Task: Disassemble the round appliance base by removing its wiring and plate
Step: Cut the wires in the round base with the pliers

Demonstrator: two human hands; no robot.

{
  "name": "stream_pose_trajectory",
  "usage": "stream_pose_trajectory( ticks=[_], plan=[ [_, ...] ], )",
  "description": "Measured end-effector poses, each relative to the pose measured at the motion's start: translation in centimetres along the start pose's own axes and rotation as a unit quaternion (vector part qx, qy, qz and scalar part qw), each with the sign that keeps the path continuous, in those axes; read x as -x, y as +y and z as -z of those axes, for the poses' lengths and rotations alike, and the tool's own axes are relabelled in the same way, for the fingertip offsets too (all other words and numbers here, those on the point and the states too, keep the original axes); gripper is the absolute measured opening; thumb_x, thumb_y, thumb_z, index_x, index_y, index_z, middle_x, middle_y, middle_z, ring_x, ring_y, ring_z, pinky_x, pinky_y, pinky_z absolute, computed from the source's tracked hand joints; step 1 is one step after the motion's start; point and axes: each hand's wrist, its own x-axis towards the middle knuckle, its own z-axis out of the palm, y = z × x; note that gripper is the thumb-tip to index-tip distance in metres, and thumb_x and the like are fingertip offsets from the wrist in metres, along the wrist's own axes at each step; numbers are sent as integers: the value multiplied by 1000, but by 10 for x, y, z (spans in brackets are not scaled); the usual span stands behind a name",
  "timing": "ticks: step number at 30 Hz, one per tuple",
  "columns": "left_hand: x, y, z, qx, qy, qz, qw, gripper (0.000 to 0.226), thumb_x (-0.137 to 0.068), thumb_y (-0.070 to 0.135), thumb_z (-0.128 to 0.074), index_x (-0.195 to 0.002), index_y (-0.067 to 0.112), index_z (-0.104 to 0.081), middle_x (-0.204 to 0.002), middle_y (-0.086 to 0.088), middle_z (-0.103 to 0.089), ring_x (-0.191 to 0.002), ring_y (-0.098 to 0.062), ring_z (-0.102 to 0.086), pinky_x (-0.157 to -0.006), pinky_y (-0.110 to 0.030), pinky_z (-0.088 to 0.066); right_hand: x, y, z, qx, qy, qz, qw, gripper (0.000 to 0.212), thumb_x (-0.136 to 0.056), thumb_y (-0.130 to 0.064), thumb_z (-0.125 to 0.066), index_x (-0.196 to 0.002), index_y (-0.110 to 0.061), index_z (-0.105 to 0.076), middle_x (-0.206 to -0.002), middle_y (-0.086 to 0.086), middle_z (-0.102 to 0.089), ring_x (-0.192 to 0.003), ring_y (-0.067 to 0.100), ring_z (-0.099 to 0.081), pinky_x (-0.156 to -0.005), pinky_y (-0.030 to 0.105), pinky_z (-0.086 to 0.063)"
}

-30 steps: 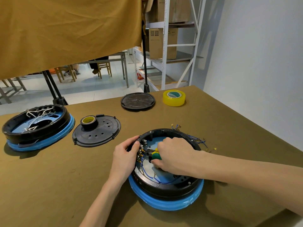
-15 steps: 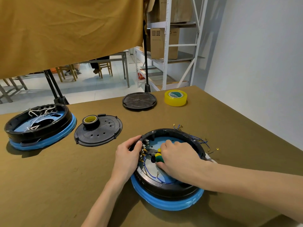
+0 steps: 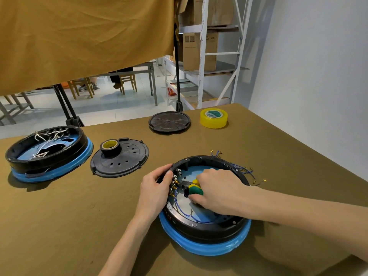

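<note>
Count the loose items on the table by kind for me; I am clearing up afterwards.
Round appliance bases: 2
Black round plates: 2
Tape rolls: 2, yellow and black
Pliers with a green and yellow grip: 1
Total: 7

Two round appliance bases sit on the bench (image 3: 59, 226): one (image 3: 205, 234) under both grips, another (image 3: 47, 154) far off beyond the left grip (image 3: 154, 193). Two loose black plates: one (image 3: 119, 160) just beyond the left grip, one (image 3: 169, 122) farther back. Two tape rolls: a black one (image 3: 110, 147) and a yellow one (image 3: 213, 118). One green-and-yellow-handled tool (image 3: 194, 187) is in the right grip (image 3: 217, 192).
</note>
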Motion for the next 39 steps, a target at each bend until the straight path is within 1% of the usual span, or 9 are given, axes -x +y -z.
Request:
stream_pose_trajectory(
  ticks=[5, 9, 17, 23, 26, 30, 32, 36, 39],
  plan=[
    [-1, 0, 0, 1, 4, -6, 1000, 31, -103, 24, -59, -133, 24, -69, -123, 14, -68, -114, 7, -59, -84, -6, -43, 6, -1, -10, 41, 41, 19, 998, 53, -101, -58, -46, -122, -10, -52, -115, 10, -57, -101, 32, -61, -74, 40, -46],
    [-1, 1, 0, -2, 2, -8, 1000, 31, -103, 24, -59, -133, 24, -68, -124, 13, -69, -115, 5, -59, -89, -11, -44, 6, 0, -9, 31, 36, 18, 999, 52, -100, -58, -46, -122, -11, -52, -114, 9, -57, -100, 31, -61, -72, 40, -47],
    [-2, -1, 0, -9, 1, -7, 1000, 31, -103, 24, -59, -133, 24, -69, -116, 20, -67, -103, 24, -55, -77, 4, -42, 4, -5, -7, 54, 19, 17, 998, 51, -102, -55, -45, -122, -9, -52, -114, 11, -56, -98, 32, -60, -69, 39, -40],
    [-1, -1, 1, -7, 0, -4, 1000, 32, -103, 24, -59, -134, 24, -68, -114, 23, -65, -102, 24, -56, -75, 3, -42, 3, -1, 1, -1, -3, 5, 1000, 47, -100, -59, -47, -108, -13, -56, -109, 11, -60, -91, 32, -60, -68, 37, -40],
    [-1, 0, 0, -13, 1, -7, 1000, 32, -103, 24, -58, -134, 24, -67, -121, 16, -67, -106, 17, -57, -79, -1, -43, 4, -7, -7, 44, 13, 10, 999, 49, -103, -55, -45, -119, -9, -53, -111, 11, -56, -96, 33, -60, -68, 39, -39],
    [0, 1, 0, -6, -1, -3, 1000, 33, -103, 24, -58, -135, 23, -67, -124, 12, -68, -111, 10, -58, -85, -8, -44, 2, 2, 4, -44, -25, -12, 999, 45, -98, -61, -49, -100, -16, -52, -100, 7, -57, -85, 29, -56, -67, 36, -40],
    [0, 1, 1, -6, 1, -1, 1000, 32, -103, 24, -59, -134, 25, -67, -124, 13, -68, -111, 10, -58, -87, -9, -45, 4, 0, -1, 3, 5, 3, 1000, 47, -101, -58, -47, -111, -13, -55, -108, 9, -58, -92, 31, -60, -69, 38, -42],
    [0, 2, 1, 0, 1, 5, 1000, 32, -103, 26, -59, -134, 26, -68, -127, 10, -69, -119, -2, -60, -102, -28, -50, 5, 0, 0, -22, -8, -6, 1000, 46, -99, -60, -47, -103, -14, -54, -109, 9, -60, -90, 30, -59, -70, 38, -43],
    [0, 2, 1, -2, 0, 3, 1000, 32, -103, 26, -59, -134, 26, -68, -126, 11, -68, -116, 1, -60, -95, -20, -49, 6, -1, 1, -5, 1, 1, 1000, 48, -101, -58, -45, -111, -13, -57, -111, 9, -59, -90, 31, -59, -68, 38, -40]
  ],
)
